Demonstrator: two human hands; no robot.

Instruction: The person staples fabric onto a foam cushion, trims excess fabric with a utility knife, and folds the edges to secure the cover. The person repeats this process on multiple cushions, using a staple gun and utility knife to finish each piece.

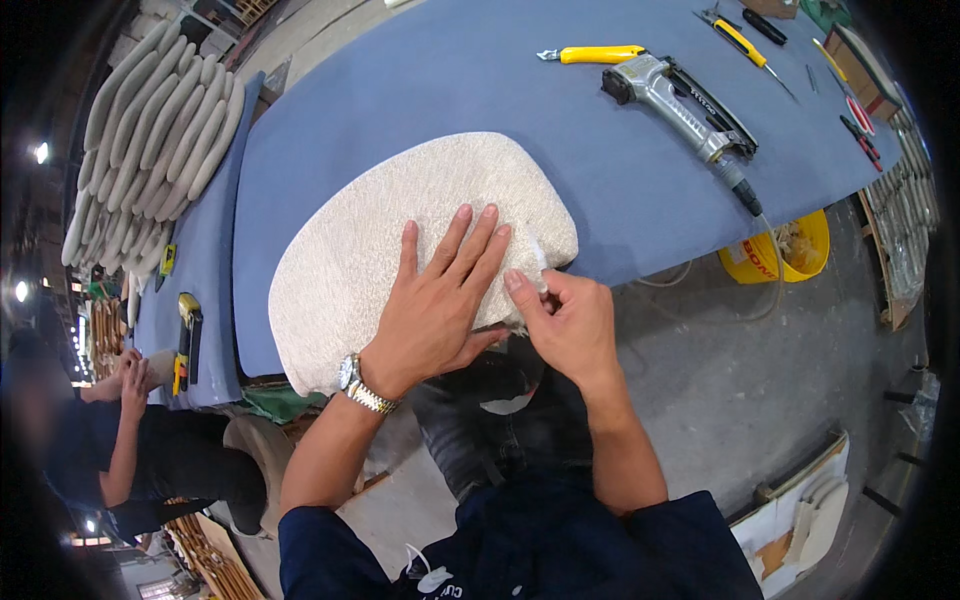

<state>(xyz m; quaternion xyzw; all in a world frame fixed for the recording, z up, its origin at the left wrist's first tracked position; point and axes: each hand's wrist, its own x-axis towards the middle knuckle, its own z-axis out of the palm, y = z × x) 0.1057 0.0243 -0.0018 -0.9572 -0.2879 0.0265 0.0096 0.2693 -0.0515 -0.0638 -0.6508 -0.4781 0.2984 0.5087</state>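
Observation:
A cream, textured upholstered seat pad (350, 240) lies on the blue-covered table, its near edge toward my body. My left hand (430, 310), with a metal watch on its wrist, rests flat on the pad, fingers stretched out. Just to its right, my right hand (565, 320) pinches a slim, whitish pen-like stick (538, 255) between thumb and fingers, over the pad's near right corner. The stick's exact kind cannot be made out. Part of the pad's near edge is hidden behind my hands.
On the blue table (330, 110) lie a staple gun (680, 110) with a hose, a yellow-handled tool (600, 54) and a yellow screwdriver (740, 42). A yellow bucket (740, 265) stands right, below the edge. Stacked pads (150, 130) and a seated co-worker (150, 440) are left.

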